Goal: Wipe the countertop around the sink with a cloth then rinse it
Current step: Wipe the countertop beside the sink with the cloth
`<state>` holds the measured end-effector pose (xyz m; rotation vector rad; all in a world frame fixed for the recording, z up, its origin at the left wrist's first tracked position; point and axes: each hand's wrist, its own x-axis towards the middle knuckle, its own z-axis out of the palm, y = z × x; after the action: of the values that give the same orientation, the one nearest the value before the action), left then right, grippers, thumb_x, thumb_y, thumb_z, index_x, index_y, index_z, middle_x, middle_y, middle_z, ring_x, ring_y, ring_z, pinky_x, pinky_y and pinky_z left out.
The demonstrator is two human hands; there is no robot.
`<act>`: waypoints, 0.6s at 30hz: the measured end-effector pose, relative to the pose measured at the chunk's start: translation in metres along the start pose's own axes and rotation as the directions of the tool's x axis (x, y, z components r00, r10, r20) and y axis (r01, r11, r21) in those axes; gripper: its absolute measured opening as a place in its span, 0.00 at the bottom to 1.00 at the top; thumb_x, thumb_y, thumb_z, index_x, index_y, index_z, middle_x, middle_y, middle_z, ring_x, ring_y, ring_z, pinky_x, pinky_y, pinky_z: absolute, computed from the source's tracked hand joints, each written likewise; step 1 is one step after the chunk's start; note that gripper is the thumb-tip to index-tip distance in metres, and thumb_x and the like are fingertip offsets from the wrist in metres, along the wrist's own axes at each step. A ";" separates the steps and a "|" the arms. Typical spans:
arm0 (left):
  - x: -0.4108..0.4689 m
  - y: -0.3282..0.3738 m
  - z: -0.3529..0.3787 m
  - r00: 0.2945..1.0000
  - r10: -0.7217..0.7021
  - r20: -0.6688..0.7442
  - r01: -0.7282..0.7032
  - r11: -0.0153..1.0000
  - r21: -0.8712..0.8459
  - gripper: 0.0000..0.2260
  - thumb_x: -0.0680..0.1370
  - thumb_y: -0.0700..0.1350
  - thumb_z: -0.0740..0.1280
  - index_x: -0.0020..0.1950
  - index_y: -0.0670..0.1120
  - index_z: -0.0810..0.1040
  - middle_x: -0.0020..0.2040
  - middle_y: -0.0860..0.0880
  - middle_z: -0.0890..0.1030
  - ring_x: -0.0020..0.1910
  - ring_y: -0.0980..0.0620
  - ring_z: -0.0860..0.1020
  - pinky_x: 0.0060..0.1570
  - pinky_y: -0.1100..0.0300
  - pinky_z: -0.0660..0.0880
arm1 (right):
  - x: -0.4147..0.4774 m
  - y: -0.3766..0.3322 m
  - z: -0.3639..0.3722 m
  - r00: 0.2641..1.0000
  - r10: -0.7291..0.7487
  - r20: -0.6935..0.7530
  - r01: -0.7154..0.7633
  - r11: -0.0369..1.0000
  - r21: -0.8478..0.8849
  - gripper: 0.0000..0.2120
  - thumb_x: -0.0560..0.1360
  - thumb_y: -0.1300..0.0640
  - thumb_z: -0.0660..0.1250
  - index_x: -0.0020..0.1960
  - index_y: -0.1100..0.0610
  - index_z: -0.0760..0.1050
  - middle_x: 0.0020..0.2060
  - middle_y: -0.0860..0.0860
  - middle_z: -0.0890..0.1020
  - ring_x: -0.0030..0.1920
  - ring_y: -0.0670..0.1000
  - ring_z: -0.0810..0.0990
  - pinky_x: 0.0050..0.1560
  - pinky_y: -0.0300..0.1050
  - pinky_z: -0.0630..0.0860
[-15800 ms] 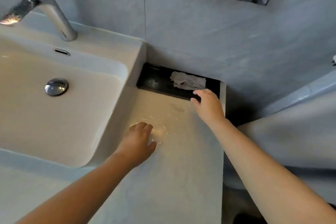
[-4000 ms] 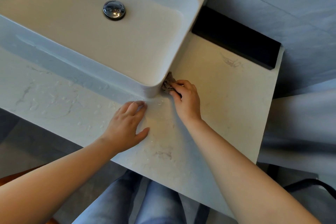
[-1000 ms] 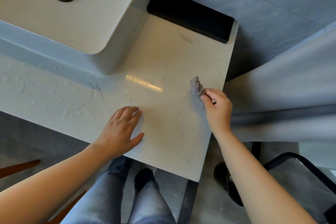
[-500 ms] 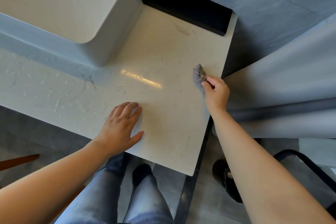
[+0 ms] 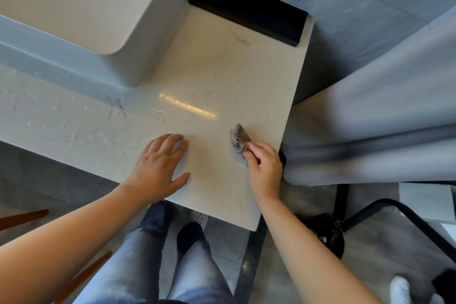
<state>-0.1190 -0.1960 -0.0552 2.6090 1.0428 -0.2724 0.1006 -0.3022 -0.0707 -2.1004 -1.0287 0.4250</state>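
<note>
- The cloth [image 5: 238,138] is a small grey crumpled wad. It lies pressed on the desk [image 5: 222,69], near the right edge and towards the front, well away from the sink [image 5: 138,61].
- The right hand [image 5: 265,168] pinches the near end of the cloth between curled fingers and thumb; the far end sticks out past the fingertips.
- The left hand [image 5: 160,168] lies flat, palm down, fingers straight and holding nothing. It is left of the cloth and apart from it.
- Water drops [image 5: 74,126] and streaks cover the strip of desk in front of the sink, left of the left hand. That part looks not yet wiped, so I judge the wiping is partly done and the rinse is yet to come.
- A black box [image 5: 246,20] sits at the back against the wall, and grey fabric [image 5: 370,118] hangs just beside the right edge.
- What could go wrong:
  - The wad is small and bunched, so each pass likely dries only a narrow band. Streaks may be left between passes.
  - A stroke towards the right edge could push water off the desk onto the fabric or the floor.
  - The pinch is light and could let the cloth slip out under hard rubbing.
  - The left hand rests by thin wet traces and could smear them onto the dry part.
  - The wet front strip could be missed altogether.
</note>
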 end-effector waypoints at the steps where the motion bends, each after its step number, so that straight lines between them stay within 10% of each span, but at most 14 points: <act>1: 0.000 0.000 0.000 1.000 0.000 0.001 0.000 1.000 -0.001 0.34 0.73 0.64 0.55 0.68 0.41 0.72 0.66 0.42 0.73 0.66 0.39 0.70 0.63 0.44 0.69 | -0.007 -0.001 0.000 1.000 0.001 0.018 -0.001 1.000 0.008 0.11 0.73 0.64 0.69 0.55 0.58 0.81 0.49 0.45 0.80 0.51 0.45 0.76 0.51 0.22 0.65; 7: 0.000 0.003 -0.002 1.000 -0.010 0.013 0.010 1.000 0.012 0.35 0.72 0.65 0.55 0.68 0.40 0.72 0.67 0.42 0.72 0.66 0.39 0.69 0.63 0.43 0.69 | -0.010 -0.010 -0.025 0.975 0.020 0.220 -0.053 0.988 0.146 0.09 0.73 0.65 0.69 0.52 0.58 0.82 0.43 0.46 0.81 0.46 0.45 0.79 0.48 0.33 0.73; 18: 0.000 0.008 -0.001 0.999 -0.030 0.012 0.030 0.999 0.032 0.37 0.72 0.66 0.53 0.70 0.41 0.70 0.68 0.42 0.70 0.67 0.39 0.68 0.63 0.42 0.69 | 0.074 0.033 -0.042 0.999 0.015 -0.048 -0.017 1.000 -0.024 0.11 0.73 0.64 0.69 0.56 0.62 0.81 0.52 0.55 0.82 0.51 0.50 0.80 0.56 0.40 0.75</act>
<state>-0.1134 -0.2007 -0.0522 2.6179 1.0831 -0.3146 0.1886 -0.2781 -0.0652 -2.1318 -0.9947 0.3693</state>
